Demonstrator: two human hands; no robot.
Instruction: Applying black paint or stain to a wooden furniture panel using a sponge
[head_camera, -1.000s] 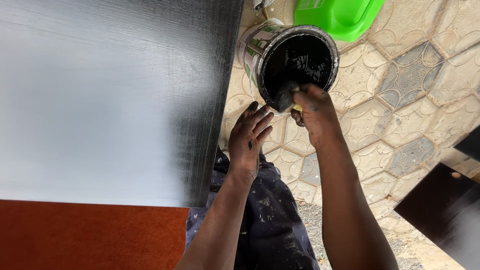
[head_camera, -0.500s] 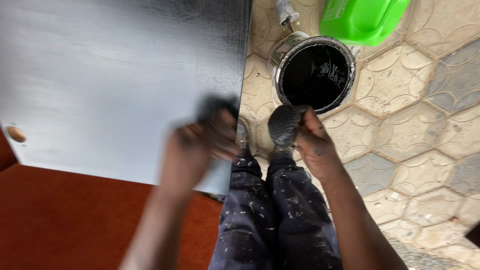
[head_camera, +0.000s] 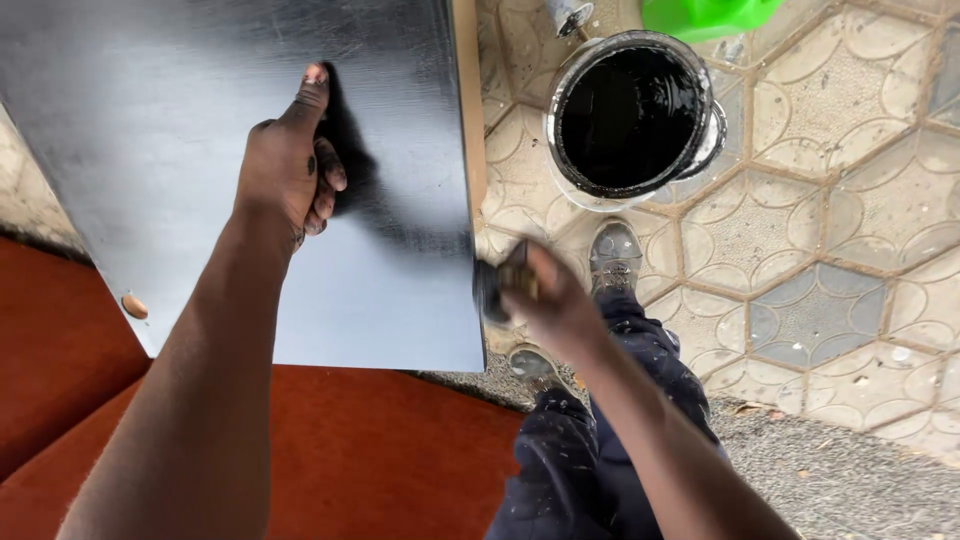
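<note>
Nearest the camera, paint-spattered dark trousers (head_camera: 600, 440) and grey shoes (head_camera: 612, 255) are seen above a reddish-brown board (head_camera: 330, 450) lying low in the frame.

The right hand (head_camera: 555, 300) is closed around a small dark applicator (head_camera: 497, 288), blurred, so its kind cannot be told; it is held at the right edge of the black-coated panel (head_camera: 200, 130), near the lower corner. The left hand (head_camera: 290, 170) is pressed on the panel face, thumb extended upward and fingers curled; nothing is gripped by it.

The step in hand is judged to be coating of the panel, with the applicator being brought to its edge. The next move is judged to call for an even stroke along that edge while the panel is steadied.

The panel is flat and rectangular, its surface glossy grey-black with faint streaks and a pale raw edge. Beyond it, a round metal tin (head_camera: 632, 118) of black, glossy paint stands on hexagon-patterned paving (head_camera: 850, 230). A green plastic container (head_camera: 705, 15) lies farthest off.
</note>
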